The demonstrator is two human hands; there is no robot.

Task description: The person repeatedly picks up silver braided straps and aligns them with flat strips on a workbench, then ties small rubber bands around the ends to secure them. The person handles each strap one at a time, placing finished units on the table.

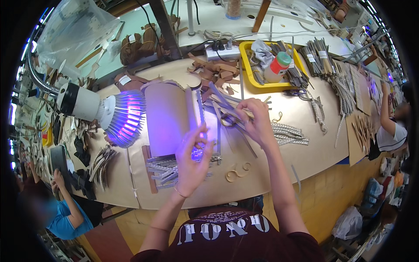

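My left hand (194,160) is over the front of the brown curved board (168,118), its fingers apart and nothing visible in them. Beneath and beside it lie braided and flat grey strips (163,170), partly hidden by the hand. My right hand (257,122) is at a loose pile of grey and beige strips (221,101), with thumb and fingers drawn together on a thin grey strip (238,122). Silvery braided strips (290,134) lie just right of that wrist. Nearer to me, yellow ring handles (238,172) rest on the table.
A lit lamp (124,115) with a finned head stands left of the board. Behind are brown strap pieces (214,74) and a yellow tray (251,83) holding a green-capped bottle (278,67). Strip bundles (321,56) lie at right. Other people work at both sides.
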